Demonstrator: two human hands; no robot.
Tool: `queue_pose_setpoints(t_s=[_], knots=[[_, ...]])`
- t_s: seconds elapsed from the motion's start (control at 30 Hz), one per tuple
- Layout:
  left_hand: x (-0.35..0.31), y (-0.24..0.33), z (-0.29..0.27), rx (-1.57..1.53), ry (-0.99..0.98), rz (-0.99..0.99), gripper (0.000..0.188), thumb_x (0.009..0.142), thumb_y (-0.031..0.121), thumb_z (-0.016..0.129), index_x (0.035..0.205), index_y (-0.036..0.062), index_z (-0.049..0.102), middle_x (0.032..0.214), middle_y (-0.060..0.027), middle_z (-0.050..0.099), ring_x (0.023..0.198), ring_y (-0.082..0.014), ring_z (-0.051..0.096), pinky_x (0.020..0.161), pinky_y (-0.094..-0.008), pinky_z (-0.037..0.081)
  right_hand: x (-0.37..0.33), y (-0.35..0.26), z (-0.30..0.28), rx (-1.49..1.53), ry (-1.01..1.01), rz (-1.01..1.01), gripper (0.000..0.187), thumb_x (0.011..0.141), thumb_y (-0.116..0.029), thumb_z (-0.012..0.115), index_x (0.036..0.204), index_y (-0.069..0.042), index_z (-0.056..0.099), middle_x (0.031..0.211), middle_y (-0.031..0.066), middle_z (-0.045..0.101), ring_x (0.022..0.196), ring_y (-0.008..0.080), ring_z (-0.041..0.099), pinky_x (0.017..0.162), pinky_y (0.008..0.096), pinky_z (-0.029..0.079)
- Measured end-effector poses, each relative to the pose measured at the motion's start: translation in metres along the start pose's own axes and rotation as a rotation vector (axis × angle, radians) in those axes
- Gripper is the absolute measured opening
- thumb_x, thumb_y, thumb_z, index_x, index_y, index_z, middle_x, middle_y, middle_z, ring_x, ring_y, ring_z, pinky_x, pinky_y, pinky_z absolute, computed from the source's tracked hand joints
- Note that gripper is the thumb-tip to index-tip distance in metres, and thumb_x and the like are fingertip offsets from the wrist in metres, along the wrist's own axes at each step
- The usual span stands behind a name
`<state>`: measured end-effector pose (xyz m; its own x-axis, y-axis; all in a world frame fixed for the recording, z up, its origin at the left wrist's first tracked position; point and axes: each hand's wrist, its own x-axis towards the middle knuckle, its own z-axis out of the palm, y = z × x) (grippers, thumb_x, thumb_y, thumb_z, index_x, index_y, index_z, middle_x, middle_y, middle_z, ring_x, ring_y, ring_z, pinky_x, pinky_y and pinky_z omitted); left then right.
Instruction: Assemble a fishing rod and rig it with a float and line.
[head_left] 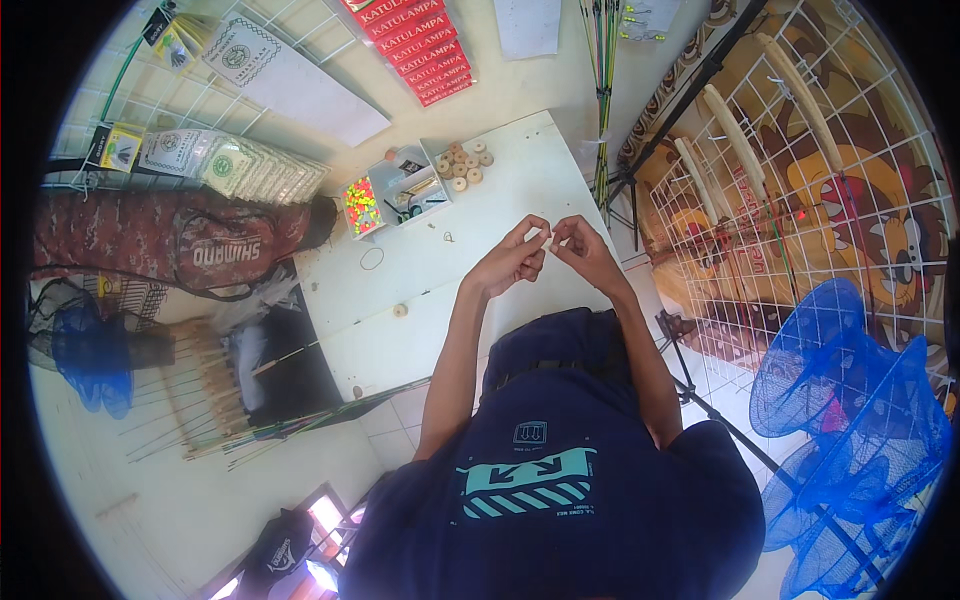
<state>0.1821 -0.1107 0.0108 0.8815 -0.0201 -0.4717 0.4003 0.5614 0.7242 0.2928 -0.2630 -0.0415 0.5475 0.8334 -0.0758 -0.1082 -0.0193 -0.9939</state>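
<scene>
My left hand [513, 258] and my right hand [590, 256] are raised close together over the front right part of the white table [375, 335]. The fingers of both are pinched, with the fingertips almost meeting. Whatever lies between them is too small to make out. Beyond the left hand stands a white divided tray [425, 207]. Bright yellow, orange and pink beads [362, 206] fill one compartment, and small dark-handled tools lie in another. A thin loop of line [372, 259] and a tiny curled piece [448, 237] rest on the tabletop.
Round wooden spools [466, 166] cluster beside the tray; a single spool [400, 310] sits nearer the left. A camouflage bag [200, 240] hangs at the left. Blue nets [840, 400] and a white wire grid [800, 200] are on the right, with thin rods [603, 100] at the back.
</scene>
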Motion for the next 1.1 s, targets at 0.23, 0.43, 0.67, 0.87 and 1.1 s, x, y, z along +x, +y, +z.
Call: queue_pose_setpoints(t_s=[0.23, 0.43, 0.67, 0.87, 1.1], knots=[[-0.001, 0.002, -0.001, 0.017, -0.009, 0.011, 0.013, 0.103, 0.027, 0.047, 0.108, 0.0156, 0.043, 0.066, 0.0063, 0.028, 0.057, -0.0058, 0.029, 0.053, -0.0224, 0.03, -0.003, 0.001, -0.004, -0.108, -0.093, 0.033, 0.021, 0.085, -0.013, 0.07, 0.104, -0.004, 0.067, 0.068, -0.0058, 0.05, 0.059, 0.0023, 0.037, 0.054, 0.0214, 0.03], [-0.001, -0.001, 0.0, 0.013, 0.0, 0.01, 0.016, 0.102, 0.029, 0.049, 0.106, 0.0144, 0.045, 0.064, 0.0056, 0.032, 0.057, -0.0062, 0.031, 0.052, -0.0223, 0.03, -0.005, 0.003, -0.002, -0.079, 0.032, -0.016, 0.015, 0.082, -0.014, 0.075, 0.092, -0.004, 0.072, 0.063, -0.0063, 0.05, 0.057, 0.0028, 0.034, 0.052, 0.0225, 0.027], [-0.006, 0.0, -0.005, 0.043, 0.041, 0.085, 0.018, 0.101, 0.029, 0.051, 0.103, 0.0111, 0.05, 0.067, 0.0047, 0.038, 0.06, -0.006, 0.032, 0.054, -0.0209, 0.029, -0.008, -0.009, -0.001, 0.035, 0.019, -0.052, 0.015, 0.083, -0.007, 0.073, 0.097, -0.003, 0.074, 0.082, 0.0047, 0.07, 0.076, 0.0125, 0.062, 0.071, 0.0277, 0.048], [-0.006, 0.002, -0.008, 0.113, 0.134, 0.094, 0.021, 0.097, 0.029, 0.057, 0.102, 0.0081, 0.056, 0.068, 0.0043, 0.043, 0.062, -0.0055, 0.034, 0.057, -0.0212, 0.031, -0.007, -0.013, -0.002, -0.145, 0.046, -0.158, 0.015, 0.081, -0.006, 0.073, 0.096, -0.007, 0.076, 0.073, 0.0027, 0.062, 0.065, 0.0089, 0.053, 0.06, 0.0251, 0.041], [-0.004, 0.004, -0.004, 0.654, 0.168, 0.232, 0.025, 0.082, 0.019, 0.077, 0.098, 0.0038, 0.066, 0.071, -0.0015, 0.064, 0.067, -0.0079, 0.057, 0.061, -0.0241, 0.042, -0.007, -0.02, 0.0, -0.349, 0.128, -0.237, 0.016, 0.078, -0.006, 0.075, 0.094, -0.01, 0.076, 0.066, 0.0013, 0.055, 0.054, 0.0084, 0.04, 0.05, 0.0267, 0.032]])
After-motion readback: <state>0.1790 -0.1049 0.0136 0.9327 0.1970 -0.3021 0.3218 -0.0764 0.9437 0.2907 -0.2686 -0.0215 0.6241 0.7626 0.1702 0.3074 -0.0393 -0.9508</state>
